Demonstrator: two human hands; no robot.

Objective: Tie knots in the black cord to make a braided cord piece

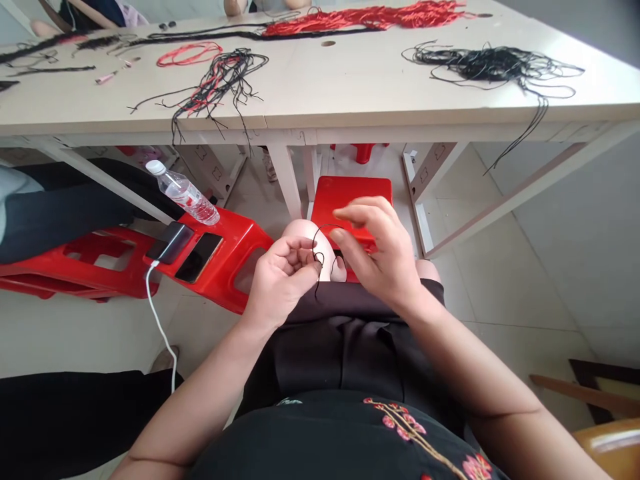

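Note:
A thin black cord [315, 241] is pinched between the thumb and fingers of my left hand [280, 283], above my lap. It forms a small loop at the fingertips, and a short end hangs below them. The cord's upper part arcs across toward my right hand [385, 260]. That hand is raised with thumb and fingers apart; the cord passes close to its thumb tip, and I cannot tell whether they touch. Below and beyond the hands is a red plastic stool [350, 193].
The table [340, 87] ahead bears black cords [485, 63], a black-and-red cord bundle [220, 80] and red cords [370, 19]. At left, a red stool [233, 230] carries a water bottle [187, 193], a phone [200, 257] and a power bank [171, 241] with a white cable. Other people sit nearby.

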